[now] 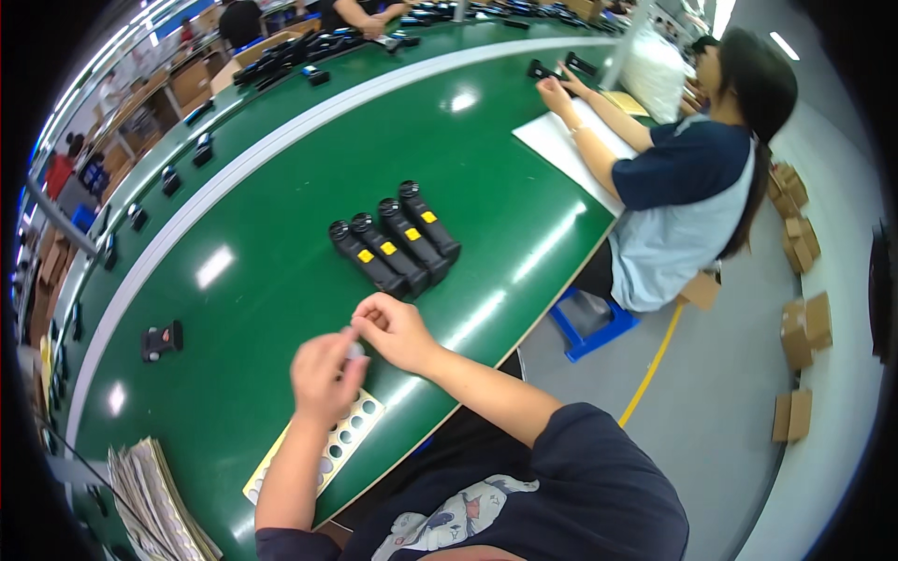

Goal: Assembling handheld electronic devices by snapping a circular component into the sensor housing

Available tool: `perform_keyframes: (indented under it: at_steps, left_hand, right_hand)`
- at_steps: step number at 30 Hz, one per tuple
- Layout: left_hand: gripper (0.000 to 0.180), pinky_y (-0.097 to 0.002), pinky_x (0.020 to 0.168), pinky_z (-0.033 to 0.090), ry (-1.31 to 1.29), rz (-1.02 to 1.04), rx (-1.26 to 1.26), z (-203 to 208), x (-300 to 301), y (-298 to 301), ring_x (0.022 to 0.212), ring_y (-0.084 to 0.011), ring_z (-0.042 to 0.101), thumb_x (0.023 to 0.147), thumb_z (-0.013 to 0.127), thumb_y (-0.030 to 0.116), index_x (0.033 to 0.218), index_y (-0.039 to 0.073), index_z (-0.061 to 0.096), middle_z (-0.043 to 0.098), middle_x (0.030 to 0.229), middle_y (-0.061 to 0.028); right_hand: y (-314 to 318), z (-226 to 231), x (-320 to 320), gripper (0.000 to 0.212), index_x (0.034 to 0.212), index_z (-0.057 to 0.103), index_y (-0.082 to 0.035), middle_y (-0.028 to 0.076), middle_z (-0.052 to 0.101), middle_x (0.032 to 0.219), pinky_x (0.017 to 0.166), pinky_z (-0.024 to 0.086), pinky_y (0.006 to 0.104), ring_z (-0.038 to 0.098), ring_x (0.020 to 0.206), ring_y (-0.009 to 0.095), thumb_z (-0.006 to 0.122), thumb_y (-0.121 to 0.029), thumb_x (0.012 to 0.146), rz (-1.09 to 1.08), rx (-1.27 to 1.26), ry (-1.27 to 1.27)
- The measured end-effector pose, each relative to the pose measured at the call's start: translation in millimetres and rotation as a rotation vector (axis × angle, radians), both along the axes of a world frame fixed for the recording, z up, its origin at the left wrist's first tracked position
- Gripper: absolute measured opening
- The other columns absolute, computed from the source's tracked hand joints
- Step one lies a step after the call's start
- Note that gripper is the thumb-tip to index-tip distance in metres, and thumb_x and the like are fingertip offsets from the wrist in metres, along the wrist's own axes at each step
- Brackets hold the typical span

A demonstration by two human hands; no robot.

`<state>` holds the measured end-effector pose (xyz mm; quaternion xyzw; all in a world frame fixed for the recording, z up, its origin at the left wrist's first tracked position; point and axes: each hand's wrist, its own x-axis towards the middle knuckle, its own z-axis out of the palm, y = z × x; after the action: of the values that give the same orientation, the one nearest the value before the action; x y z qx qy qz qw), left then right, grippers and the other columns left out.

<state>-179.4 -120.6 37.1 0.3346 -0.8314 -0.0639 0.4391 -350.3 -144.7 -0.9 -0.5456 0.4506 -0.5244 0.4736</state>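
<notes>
Hands meeting above the green bench (281, 280): left hand (323, 379) and right hand (398, 327) pinching a small pale round sticker (355, 350) between fingertips. Just below the grips, a yellow backing sheet (323, 449) of round stickers. Beyond, four black handheld devices (393, 245) with yellow labels. Probably peeling; next, careful placing on a device.

the table (281, 271) is a smooth, glossy green surface that throws back the ceiling lights, with a paler matt stripe (234, 168) along its far side. the four devices (393, 241) look like matt black plastic with small yellow labels. the sheet (348, 439) near the hands is cream paper with shiny round stickers. the near-left stack (154, 496) is thin printed paper. the far-right boxes (804, 327) are plain brown cardboard.
</notes>
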Motion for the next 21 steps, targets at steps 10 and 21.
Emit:
perform_keyframes:
  at_steps: [10,21]
  left_hand:
    - [0.042,-0.035,0.067,0.049,-0.051,-0.115,-0.143,-9,-8,14,0.078,-0.0227,0.065,0.079,0.081,0.017,0.119,0.006,0.072,0.07,0.101,-0.0069]
    - [0.044,-0.0358,0.073,0.053,-0.06,-0.018,-0.011,-25,-7,-9,0.09,-0.0266,0.068,0.074,0.086,0.022,0.114,0.009,0.073,0.069,0.115,-0.0076]
  right_hand:
    - [8,-14,5,0.023,0.093,0.063,-0.006,0.005,0.064,0.082,0.066,0.053,0.0321,0.063,0.073,0.015,0.077,-0.013,0.076,0.169,-0.299,0.261]
    - [-14,-10,-2,0.02,0.097,0.066,-0.004,0.007,0.07,0.082,0.065,0.054,0.0303,0.068,0.073,0.018,0.072,-0.004,0.078,0.094,-0.281,0.347]
